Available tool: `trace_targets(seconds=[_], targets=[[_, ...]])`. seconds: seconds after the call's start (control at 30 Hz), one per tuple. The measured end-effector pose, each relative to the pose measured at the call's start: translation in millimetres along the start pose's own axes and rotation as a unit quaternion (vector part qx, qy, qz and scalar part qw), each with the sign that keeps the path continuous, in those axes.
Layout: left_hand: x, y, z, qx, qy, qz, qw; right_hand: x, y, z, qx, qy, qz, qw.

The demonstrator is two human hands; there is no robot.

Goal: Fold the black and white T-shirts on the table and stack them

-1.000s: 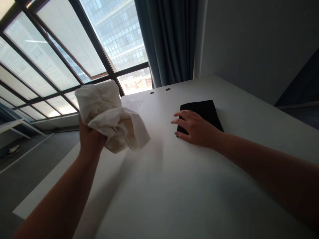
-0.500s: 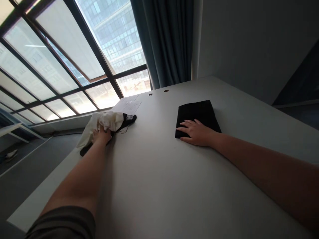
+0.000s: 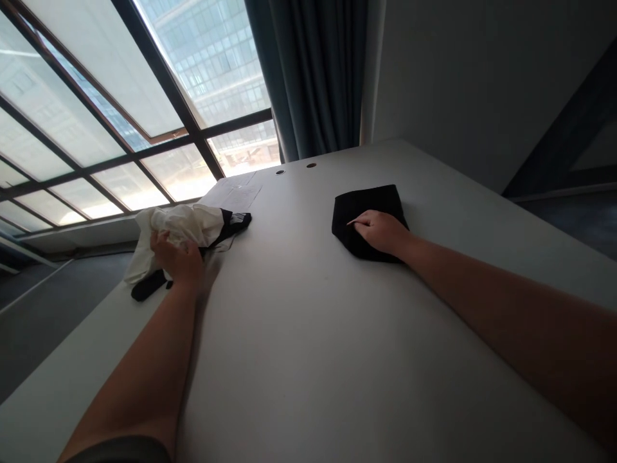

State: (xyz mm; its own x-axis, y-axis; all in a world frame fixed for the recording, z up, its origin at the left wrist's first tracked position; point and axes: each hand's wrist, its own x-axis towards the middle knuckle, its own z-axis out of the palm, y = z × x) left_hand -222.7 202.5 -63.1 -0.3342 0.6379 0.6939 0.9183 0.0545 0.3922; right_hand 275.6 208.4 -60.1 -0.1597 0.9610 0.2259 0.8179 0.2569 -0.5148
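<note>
A crumpled white cloth lies at the left edge of the white table, on top of a black garment that sticks out below and to the right of it. My left hand rests on this heap with its fingers curled into the white cloth. A folded black cloth lies flat further right. My right hand presses on its near part, fingers bent and pinching the fabric.
A sheet of paper lies at the table's far left corner, near two round cable holes. Behind stand large windows, a dark curtain and a grey wall. The floor drops away left of the table edge.
My left hand has brought the white cloth down from the air onto the black garment at the left edge. My right hand went from flat to curled on the folded black cloth.
</note>
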Motion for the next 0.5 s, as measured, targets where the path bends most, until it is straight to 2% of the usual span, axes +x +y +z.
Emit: trace_targets(seconds=[0.07, 0.13, 0.2, 0.23, 0.3, 0.33, 0.4, 0.43, 0.5], targets=[[-2.9, 19.4, -1.1, -0.007, 0.048, 0.064, 0.997, 0.4, -3.1, -10.6, 0.038, -0.020, 0.064, 0.997], [-14.7, 49.9, 0.4, -0.040, 0.027, 0.134, 0.990, -3.9, -14.9, -20.5, 0.035, -0.044, 0.062, 0.997], [-39.1, 91.3, 3.8, -0.115, -0.083, 0.167, 0.976, -14.3, -36.3, -27.3, -0.007, -0.044, -0.004, 0.999], [-55.7, 114.2, 5.6, -0.166, -0.166, 0.174, 0.956, -21.8, -49.8, -29.5, -0.028, -0.041, -0.047, 0.998], [-93.0, 158.1, 6.9, -0.277, -0.348, 0.178, 0.878, -39.8, -78.6, -33.1, -0.028, -0.044, -0.129, 0.990], [-111.0, 176.7, 5.4, -0.334, -0.409, 0.168, 0.833, -49.2, -92.0, -35.2, -0.005, -0.066, -0.171, 0.983], [-139.4, 203.3, -3.1, -0.437, -0.464, 0.150, 0.755, -65.2, -113.5, -41.7, 0.056, -0.122, -0.244, 0.961], [-148.6, 211.3, -9.9, -0.485, -0.470, 0.128, 0.726, -70.9, -120.7, -46.1, 0.091, -0.129, -0.255, 0.954], [-157.5, 219.0, -25.7, -0.569, -0.471, 0.059, 0.671, -77.0, -127.9, -55.5, 0.153, -0.101, -0.233, 0.955]])
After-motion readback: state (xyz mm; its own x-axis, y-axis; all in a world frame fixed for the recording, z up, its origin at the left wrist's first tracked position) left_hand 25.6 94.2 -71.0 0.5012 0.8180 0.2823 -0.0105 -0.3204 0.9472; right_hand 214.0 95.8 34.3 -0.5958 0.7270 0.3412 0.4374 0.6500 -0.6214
